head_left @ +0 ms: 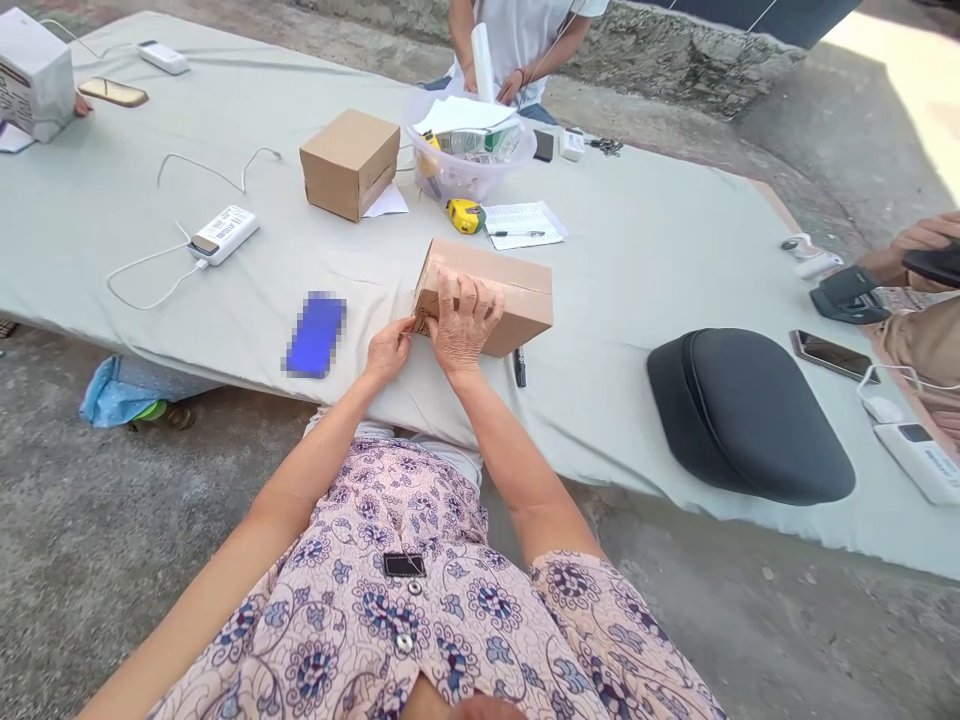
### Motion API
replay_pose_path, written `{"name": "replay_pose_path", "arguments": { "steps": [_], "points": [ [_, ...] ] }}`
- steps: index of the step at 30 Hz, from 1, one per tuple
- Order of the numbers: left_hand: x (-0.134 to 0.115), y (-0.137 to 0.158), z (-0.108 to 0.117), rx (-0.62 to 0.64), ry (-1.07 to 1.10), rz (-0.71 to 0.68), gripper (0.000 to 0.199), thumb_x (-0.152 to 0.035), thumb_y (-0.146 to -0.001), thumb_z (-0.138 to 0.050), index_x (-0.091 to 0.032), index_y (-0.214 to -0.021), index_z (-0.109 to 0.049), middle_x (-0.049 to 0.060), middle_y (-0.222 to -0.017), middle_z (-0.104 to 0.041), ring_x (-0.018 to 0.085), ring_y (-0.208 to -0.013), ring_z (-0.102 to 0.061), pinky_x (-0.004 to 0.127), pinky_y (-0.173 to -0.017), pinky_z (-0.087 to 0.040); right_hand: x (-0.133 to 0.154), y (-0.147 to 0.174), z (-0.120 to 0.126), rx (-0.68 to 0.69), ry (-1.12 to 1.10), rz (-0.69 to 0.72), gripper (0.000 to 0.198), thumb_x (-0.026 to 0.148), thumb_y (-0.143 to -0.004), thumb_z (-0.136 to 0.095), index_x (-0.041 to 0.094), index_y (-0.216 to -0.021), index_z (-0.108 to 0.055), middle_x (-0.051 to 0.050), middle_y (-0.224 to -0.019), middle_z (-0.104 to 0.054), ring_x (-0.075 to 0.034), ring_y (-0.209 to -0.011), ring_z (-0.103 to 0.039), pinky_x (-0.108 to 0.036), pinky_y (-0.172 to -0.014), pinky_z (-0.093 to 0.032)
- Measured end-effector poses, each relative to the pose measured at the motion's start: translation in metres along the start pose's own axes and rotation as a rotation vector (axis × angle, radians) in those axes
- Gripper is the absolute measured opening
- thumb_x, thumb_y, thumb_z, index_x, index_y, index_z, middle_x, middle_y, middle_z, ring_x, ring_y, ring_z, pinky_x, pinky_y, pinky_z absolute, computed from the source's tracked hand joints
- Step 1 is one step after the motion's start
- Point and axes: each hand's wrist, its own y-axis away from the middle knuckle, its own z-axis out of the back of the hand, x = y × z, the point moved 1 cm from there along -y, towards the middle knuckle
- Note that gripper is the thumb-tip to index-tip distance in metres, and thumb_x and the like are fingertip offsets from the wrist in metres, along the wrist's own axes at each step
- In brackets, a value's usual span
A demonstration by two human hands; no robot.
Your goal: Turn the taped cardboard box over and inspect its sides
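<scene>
A brown cardboard box (517, 290) rests tilted on the cloth-covered table in front of me. My right hand (463, 325) grips its near left edge, with bent fingers over a taped face and the thumb at the left end. At the box's lower left corner, my left hand (390, 348) pinches with thumb and fingertips; its grip is partly hidden. Beneath the box's near side a black marker (520, 367) sticks out. A blue pixelated rectangle (315, 335) lies left of my left hand.
Behind the box are a yellow tape measure (466, 216), a paper with a pen (525, 224), a plastic basket (457, 175) and another cardboard box (349, 160). A white power bank (223, 235) lies left, a black case (750, 415) right. Other people sit around the table (615, 240).
</scene>
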Motion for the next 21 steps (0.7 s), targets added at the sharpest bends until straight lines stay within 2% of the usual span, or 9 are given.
{"name": "replay_pose_path", "arguments": {
  "steps": [5, 13, 18, 21],
  "points": [
    [0.002, 0.000, -0.001, 0.009, 0.007, -0.008, 0.044, -0.011, -0.084, -0.049, -0.018, -0.124, -0.066, 0.009, -0.119, -0.074, 0.021, -0.102, -0.071, 0.039, -0.099, -0.055, -0.003, -0.001, 0.001, 0.009, 0.014, 0.026, 0.072, 0.027, -0.086, -0.064, 0.023, -0.153, -0.039, -0.020, -0.154, -0.042, -0.037, -0.144, -0.033, -0.068, -0.118, -0.017],
    [0.003, 0.002, -0.003, -0.036, 0.053, -0.019, 0.042, -0.012, -0.085, -0.050, -0.019, -0.125, -0.064, 0.009, -0.121, -0.072, 0.020, -0.105, -0.069, 0.038, -0.098, -0.055, -0.012, -0.007, 0.000, 0.035, 0.031, 0.053, 0.065, 0.030, -0.088, -0.062, 0.021, -0.149, -0.044, -0.020, -0.153, -0.043, -0.036, -0.144, -0.033, -0.064, -0.117, -0.017],
    [-0.001, -0.007, 0.000, -0.070, 0.056, 0.042, 0.058, -0.021, -0.080, -0.067, -0.016, -0.136, -0.052, 0.015, -0.137, -0.060, 0.023, -0.110, -0.064, 0.035, -0.089, -0.056, -0.018, -0.007, 0.011, 0.023, -0.012, 0.078, 0.059, 0.033, -0.089, -0.060, 0.021, -0.145, -0.049, -0.018, -0.150, -0.047, -0.034, -0.142, -0.036, -0.059, -0.117, -0.018],
    [-0.002, -0.020, 0.004, -0.037, 0.026, 0.045, 0.052, -0.025, -0.078, -0.073, -0.019, -0.127, -0.057, 0.014, -0.133, -0.061, 0.025, -0.108, -0.063, 0.036, -0.087, -0.054, -0.018, -0.006, 0.014, 0.023, -0.028, 0.078, 0.056, 0.032, -0.090, -0.058, 0.022, -0.144, -0.049, -0.017, -0.150, -0.047, -0.034, -0.142, -0.035, -0.057, -0.117, -0.020]
  ]
}}
